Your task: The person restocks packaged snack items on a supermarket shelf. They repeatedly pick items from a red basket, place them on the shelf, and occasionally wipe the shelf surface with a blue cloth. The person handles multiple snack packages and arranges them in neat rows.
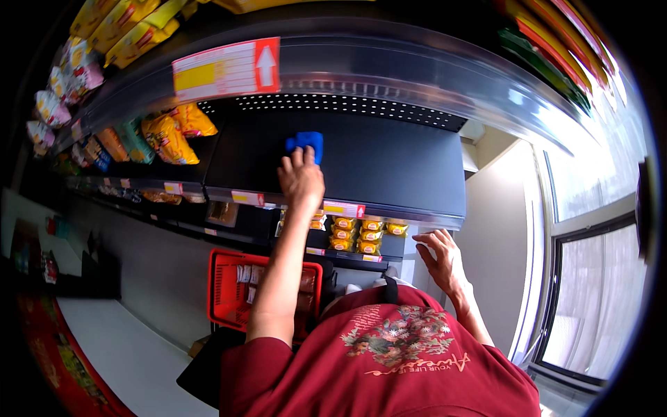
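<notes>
My left hand (303,182) reaches onto a bare black shelf (389,156), its fingertips pressed on a folded blue cloth (312,141). The cloth lies flat on the shelf, left of its middle, and part of it sits under my fingers. My right hand (441,258) hangs just below the shelf's front right corner, with the fingers loosely bent and apart. Nothing shows in it. I cannot tell whether its fingertips touch the shelf edge.
Yellow snack bags (170,139) stand on the shelf section to the left. Below are yellow-wrapped packs (356,236). A red basket (216,288) holding packets sits on the floor. Above, a shelf edge carries a large price label (226,68). A glass door (597,299) is at the right.
</notes>
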A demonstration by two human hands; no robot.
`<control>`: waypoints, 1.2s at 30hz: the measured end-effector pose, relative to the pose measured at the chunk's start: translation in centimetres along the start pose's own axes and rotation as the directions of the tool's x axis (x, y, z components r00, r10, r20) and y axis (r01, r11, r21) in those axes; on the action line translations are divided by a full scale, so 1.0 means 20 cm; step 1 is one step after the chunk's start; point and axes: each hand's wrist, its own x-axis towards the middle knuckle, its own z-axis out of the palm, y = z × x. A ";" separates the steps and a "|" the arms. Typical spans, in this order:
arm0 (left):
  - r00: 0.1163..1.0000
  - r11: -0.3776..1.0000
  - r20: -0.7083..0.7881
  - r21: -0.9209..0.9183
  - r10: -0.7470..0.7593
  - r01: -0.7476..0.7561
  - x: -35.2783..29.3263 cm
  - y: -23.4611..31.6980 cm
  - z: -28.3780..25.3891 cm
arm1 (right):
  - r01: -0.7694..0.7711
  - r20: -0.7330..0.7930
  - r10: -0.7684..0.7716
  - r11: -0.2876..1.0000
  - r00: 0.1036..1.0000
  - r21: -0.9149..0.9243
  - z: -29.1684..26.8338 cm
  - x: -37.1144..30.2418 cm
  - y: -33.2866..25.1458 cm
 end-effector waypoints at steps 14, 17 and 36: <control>0.817 0.743 -0.019 -0.403 0.576 -0.534 -0.23 0.99 0.06 | -0.019 -0.073 0.018 1.000 0.997 -0.001 -0.07 -0.05 0.10; 0.815 0.750 -0.002 -0.391 0.579 -0.534 -0.23 1.03 0.07 | -0.035 -0.111 0.035 0.999 0.993 0.009 -0.07 -0.07 0.12; 0.891 0.021 0.343 -0.935 0.297 0.353 -0.08 0.89 0.15 | -0.338 -0.066 0.481 0.701 0.874 0.628 -0.16 -0.02 0.23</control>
